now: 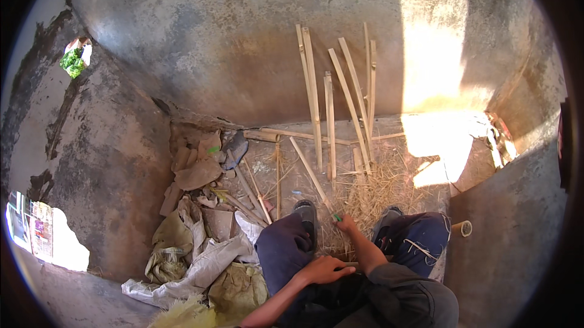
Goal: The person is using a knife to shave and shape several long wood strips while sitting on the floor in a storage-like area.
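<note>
Just left of the shavings heap (372, 197), one slanting pale strip (312, 174) ends by the right hand (347, 224), which seems closed on a small green object (336, 218); for the left hand (325, 269), I cannot tell. Loosely supported, the strip could slip sideways.

Two hands (322, 270), about seven leaning strips (350, 94), one handheld strip (312, 174), two shoes (307, 215), two wall openings (73, 62)

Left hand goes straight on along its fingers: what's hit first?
The left hand would probably meet the dark right sleeve first; the depth gap between them is unclear.
</note>
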### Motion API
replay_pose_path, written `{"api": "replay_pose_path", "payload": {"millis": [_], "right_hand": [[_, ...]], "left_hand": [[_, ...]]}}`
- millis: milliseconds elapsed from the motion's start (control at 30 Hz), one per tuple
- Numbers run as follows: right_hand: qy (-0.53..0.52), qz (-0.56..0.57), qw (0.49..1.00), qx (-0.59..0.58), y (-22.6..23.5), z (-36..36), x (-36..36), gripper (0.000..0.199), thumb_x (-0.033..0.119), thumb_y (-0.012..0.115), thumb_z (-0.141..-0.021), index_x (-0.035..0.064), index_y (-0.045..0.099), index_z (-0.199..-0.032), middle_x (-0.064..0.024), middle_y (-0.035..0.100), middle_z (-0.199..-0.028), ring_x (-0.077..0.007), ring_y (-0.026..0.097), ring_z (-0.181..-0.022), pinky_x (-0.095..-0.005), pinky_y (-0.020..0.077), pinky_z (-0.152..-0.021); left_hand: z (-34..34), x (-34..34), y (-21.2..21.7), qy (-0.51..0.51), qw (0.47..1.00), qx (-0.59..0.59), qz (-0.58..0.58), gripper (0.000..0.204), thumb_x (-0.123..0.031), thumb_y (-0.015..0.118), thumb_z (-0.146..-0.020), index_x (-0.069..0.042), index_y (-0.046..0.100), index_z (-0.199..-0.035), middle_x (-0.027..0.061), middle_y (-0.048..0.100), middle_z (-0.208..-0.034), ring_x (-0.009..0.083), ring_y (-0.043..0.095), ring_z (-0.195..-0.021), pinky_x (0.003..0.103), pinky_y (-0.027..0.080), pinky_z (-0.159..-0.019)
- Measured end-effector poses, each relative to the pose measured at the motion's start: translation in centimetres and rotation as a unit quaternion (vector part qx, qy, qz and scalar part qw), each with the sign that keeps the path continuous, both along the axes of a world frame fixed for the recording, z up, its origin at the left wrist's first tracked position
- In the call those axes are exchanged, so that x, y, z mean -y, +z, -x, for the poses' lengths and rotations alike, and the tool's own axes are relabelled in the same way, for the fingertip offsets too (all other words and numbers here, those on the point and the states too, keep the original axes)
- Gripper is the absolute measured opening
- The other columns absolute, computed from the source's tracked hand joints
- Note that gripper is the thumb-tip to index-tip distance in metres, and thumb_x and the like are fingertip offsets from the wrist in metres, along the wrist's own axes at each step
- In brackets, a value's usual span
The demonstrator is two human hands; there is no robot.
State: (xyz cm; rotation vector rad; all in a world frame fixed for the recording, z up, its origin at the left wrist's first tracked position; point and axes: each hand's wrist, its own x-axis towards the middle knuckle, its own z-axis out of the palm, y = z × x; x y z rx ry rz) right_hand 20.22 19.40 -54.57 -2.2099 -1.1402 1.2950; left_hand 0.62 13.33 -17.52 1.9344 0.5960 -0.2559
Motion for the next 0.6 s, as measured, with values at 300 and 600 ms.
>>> {"api": "replay_pose_path", "payload": {"millis": [300, 600], "right_hand": [[0.013, -0.16, 0.987, 0.008, 1.2, -0.4, 4.7, 0.039, 0.017, 0.075, -0.09, 0.0142, 0.079, -0.129, -0.0244, 0.078, -0.11, -0.0431, 0.076, -0.105, -0.0516, 0.0575, -0.091], [-0.047, -0.282, 0.955, 0.078, 5.3, 0.0, 6.2, 0.036, 0.007, 0.07, -0.086, 0.0107, 0.077, -0.121, -0.0223, 0.072, -0.109, -0.047, 0.071, -0.104, -0.0542, 0.0556, -0.088]], "left_hand": [[0.2, -5.9, 3.3, 0.242, 0.947, 0.072, -0.198, 0.068, -0.057, 0.064, -0.108, -0.004, 0.061, -0.149, 0.0243, 0.064, -0.141, 0.0435, 0.064, -0.13, 0.05, 0.05, -0.111], [1.2, -32.5, 3.1, 0.435, 0.9, 0.028, -0.017, 0.138, -0.073, 0.083, -0.087, 0.016, 0.014, -0.168, 0.0374, 0.035, -0.167, 0.0454, 0.044, -0.155, 0.055, 0.056, -0.111]]}}
